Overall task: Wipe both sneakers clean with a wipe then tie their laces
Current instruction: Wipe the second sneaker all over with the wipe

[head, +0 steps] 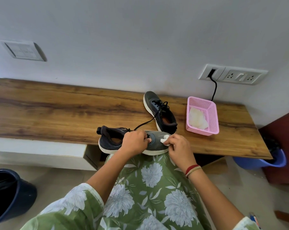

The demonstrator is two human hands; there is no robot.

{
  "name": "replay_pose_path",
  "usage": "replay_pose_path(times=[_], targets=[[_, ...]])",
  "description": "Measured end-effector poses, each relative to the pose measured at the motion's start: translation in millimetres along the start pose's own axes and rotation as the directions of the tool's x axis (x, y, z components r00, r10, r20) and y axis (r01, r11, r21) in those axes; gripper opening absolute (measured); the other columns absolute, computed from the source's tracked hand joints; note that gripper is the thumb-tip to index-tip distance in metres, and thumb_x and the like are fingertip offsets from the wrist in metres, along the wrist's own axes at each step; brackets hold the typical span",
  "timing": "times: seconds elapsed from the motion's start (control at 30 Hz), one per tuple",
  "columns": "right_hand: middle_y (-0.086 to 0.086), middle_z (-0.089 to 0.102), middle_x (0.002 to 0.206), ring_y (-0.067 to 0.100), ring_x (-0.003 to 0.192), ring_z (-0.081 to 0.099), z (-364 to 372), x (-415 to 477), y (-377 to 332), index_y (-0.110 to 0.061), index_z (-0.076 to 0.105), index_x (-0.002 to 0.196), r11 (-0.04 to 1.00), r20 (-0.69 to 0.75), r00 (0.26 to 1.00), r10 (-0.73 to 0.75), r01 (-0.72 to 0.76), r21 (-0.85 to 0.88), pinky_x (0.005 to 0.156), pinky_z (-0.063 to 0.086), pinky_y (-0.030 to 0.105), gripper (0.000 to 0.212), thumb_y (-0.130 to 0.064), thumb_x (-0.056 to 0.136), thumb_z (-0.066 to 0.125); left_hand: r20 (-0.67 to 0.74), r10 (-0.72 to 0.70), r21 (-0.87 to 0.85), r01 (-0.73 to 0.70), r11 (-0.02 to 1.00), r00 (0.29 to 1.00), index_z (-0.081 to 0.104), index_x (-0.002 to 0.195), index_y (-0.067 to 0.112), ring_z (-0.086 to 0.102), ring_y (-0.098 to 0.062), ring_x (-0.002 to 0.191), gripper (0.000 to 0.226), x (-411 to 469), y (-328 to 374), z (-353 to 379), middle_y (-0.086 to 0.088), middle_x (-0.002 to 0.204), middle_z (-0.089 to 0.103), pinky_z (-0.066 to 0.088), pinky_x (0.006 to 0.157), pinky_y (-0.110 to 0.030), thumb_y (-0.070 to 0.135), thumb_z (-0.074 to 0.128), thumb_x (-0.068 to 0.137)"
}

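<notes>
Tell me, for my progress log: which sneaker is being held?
The near sneaker: left hand grips it, right hand holds a wipe to its toe. The far sneaker sits unheld.

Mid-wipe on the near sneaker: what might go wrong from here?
The near sneaker sits at the table's front edge; a firm push by the right hand with the wipe might slide it off, though the left hand holds it. The far sneaker's loose lace trails toward the left hand and may snag, dragging that shoe.
</notes>
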State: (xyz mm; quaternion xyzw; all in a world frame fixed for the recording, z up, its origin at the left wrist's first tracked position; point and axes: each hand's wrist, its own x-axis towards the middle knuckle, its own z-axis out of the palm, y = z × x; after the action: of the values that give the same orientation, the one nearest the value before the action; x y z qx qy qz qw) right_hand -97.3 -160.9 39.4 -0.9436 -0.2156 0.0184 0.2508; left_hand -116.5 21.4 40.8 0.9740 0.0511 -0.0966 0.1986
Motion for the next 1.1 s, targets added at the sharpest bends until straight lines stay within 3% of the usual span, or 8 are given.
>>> replay_pose_path(times=[0.17,0.3,0.37,0.5,0.63,0.73,0.83,1.1], targets=[[-0.008,0.060,0.080,0.012,0.078,0.053,-1.4,0.2,-3.5,-0.019,0.066,0.075,0.984,-0.090,0.987,0.131,-0.118,0.130,0.068,0.044,0.027,0.006,-0.022,0.080,0.064,-0.012,-0.002,0.001,0.002,1.000,1.000,0.055,0.082,0.015,0.061,-0.026,0.085,0.030,0.4,0.2,1.1,-0.003,0.085,0.064,0.042,0.072,-0.033,0.039,0.046,0.097],[0.000,0.055,0.096,0.016,0.086,0.053,6.3,1.0,-6.1,-0.013,0.062,0.101,0.971,-0.165,0.963,0.211,-0.187,0.152,0.069,0.036,0.019,0.018,-0.010,0.083,0.064,-0.054,0.015,-0.007,-0.016,1.000,0.998,0.054,0.083,0.013,0.061,-0.026,0.083,0.029,-2.5,-1.2,4.3,-0.002,0.080,0.061,0.038,0.067,-0.033,0.037,0.045,0.097],[0.002,0.060,0.100,0.018,0.092,0.056,8.4,4.7,-7.6,-0.014,0.065,0.110,0.975,-0.136,0.971,0.198,-0.182,0.125,0.075,0.037,0.021,0.025,-0.012,0.085,0.062,-0.093,0.022,-0.007,-0.022,1.000,0.995,0.053,0.084,0.016,0.061,-0.025,0.084,0.027,-5.1,-2.3,7.7,-0.001,0.083,0.063,0.036,0.067,-0.032,0.039,0.045,0.097],[0.000,0.058,0.099,0.017,0.089,0.056,7.0,17.2,-13.6,-0.016,0.070,0.099,0.977,-0.047,0.976,0.211,-0.212,-0.015,0.072,0.040,0.024,0.020,-0.030,0.087,0.060,-0.154,0.016,-0.010,-0.018,1.000,0.988,0.055,0.092,0.017,0.061,-0.022,0.086,0.026,-7.2,-2.2,12.2,0.000,0.089,0.066,0.036,0.071,-0.032,0.040,0.045,0.097],[0.001,0.060,0.098,0.015,0.087,0.055,8.3,26.1,-18.6,-0.018,0.067,0.095,0.976,-0.007,0.980,0.200,-0.200,-0.083,0.070,0.041,0.024,0.012,-0.020,0.089,0.057,-0.167,0.014,-0.005,-0.015,1.000,0.986,0.057,0.094,0.016,0.062,-0.022,0.086,0.027,-8.1,-1.3,12.9,0.000,0.089,0.066,0.035,0.071,-0.031,0.041,0.045,0.097],[0.000,0.063,0.095,0.015,0.086,0.056,5.5,28.1,-26.1,-0.017,0.065,0.096,0.988,-0.067,0.987,0.146,-0.141,0.068,0.073,0.044,0.026,0.015,-0.009,0.086,0.057,-0.157,0.006,-0.012,-0.008,1.000,0.988,0.058,0.098,0.016,0.062,-0.023,0.089,0.028,-8.3,-1.8,12.6,-0.001,0.092,0.067,0.036,0.073,-0.032,0.040,0.045,0.097],[0.001,0.063,0.098,0.015,0.089,0.057,5.0,23.7,-30.7,-0.014,0.070,0.099,0.995,-0.144,0.987,0.073,-0.063,0.072,0.079,0.047,0.026,0.019,-0.007,0.087,0.056,-0.155,0.006,-0.016,-0.009,1.000,0.988,0.058,0.097,0.016,0.062,-0.023,0.088,0.027,-8.0,-1.9,12.4,-0.001,0.093,0.068,0.034,0.071,-0.032,0.040,0.045,0.097],[0.004,0.066,0.102,0.021,0.098,0.058,18.0,5.8,-19.2,-0.009,0.069,0.102,0.979,0.027,0.985,-0.168,0.170,-0.116,0.085,0.047,0.029,0.021,-0.003,0.084,0.060,-0.096,0.004,-0.039,-0.008,0.999,0.995,0.052,0.082,0.017,0.060,-0.023,0.083,0.027,-5.6,-4.1,10.9,0.002,0.079,0.059,0.035,0.067,-0.032,0.040,0.048,0.096]])
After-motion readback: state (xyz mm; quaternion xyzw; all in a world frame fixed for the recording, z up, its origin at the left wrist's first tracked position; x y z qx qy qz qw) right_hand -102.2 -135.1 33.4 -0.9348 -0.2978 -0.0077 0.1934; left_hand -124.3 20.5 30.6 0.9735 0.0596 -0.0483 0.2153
